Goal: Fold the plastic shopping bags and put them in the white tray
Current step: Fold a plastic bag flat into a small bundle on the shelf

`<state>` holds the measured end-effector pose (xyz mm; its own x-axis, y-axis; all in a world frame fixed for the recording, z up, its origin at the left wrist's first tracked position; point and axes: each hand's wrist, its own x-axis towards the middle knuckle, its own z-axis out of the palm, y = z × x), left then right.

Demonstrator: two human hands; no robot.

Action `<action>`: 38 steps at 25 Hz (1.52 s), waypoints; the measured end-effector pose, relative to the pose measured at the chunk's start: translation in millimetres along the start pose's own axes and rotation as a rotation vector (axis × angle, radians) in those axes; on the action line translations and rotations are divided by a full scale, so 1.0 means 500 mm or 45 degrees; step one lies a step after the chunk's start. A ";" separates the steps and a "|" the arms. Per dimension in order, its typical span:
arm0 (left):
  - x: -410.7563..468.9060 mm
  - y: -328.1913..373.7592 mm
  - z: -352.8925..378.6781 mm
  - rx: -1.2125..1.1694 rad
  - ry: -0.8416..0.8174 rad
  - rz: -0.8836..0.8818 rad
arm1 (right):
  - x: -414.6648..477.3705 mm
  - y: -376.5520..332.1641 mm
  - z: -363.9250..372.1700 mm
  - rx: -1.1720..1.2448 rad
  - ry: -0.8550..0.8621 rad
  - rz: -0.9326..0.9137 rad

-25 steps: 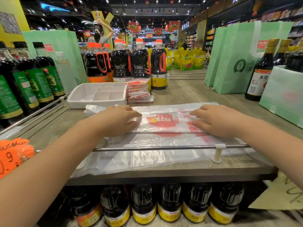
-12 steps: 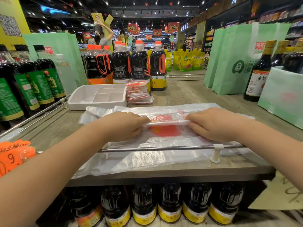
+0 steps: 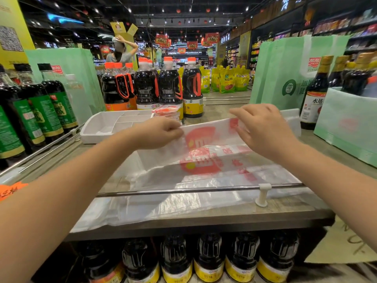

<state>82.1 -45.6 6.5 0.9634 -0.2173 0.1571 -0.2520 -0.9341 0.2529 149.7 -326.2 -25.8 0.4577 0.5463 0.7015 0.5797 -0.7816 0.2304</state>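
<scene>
In the head view, the two hands that a second ago pressed a crease flat against the tabletop (image 3: 293,204) have come up. They now lift the folded far strip of the bag (image 3: 206,139) clear of the surface, which suggests the next fold toward the near side is starting. The left hand (image 3: 157,133) is curled, knuckles up, and pinches the strip's left end. The right hand (image 3: 265,133) shows its back and grasps the upper right edge between thumb and fingers. The forearms reach in from the near corners, wrists raised. The rest of the bag lies spread on the tabletop, passing under the metal rail (image 3: 183,189). The white tray (image 3: 106,129) waits far left, with a stack of folded bags (image 3: 166,111) just to its right.
</scene>
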 end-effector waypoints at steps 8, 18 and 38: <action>0.114 0.029 0.013 -0.849 -0.018 -0.571 | 0.026 -0.053 0.002 0.253 -0.272 0.086; 0.103 0.064 0.097 -1.011 -0.196 -0.611 | -0.011 -0.044 0.023 0.873 -0.830 0.374; 0.003 -0.013 0.100 -0.446 -0.330 0.349 | -0.024 -0.057 -0.026 1.110 -1.020 0.200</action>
<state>89.6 -54.0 -42.7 0.8375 -0.5454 0.0322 -0.4715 -0.6916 0.5472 119.1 -314.2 -32.1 0.6751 0.7377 -0.0106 0.6005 -0.5577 -0.5730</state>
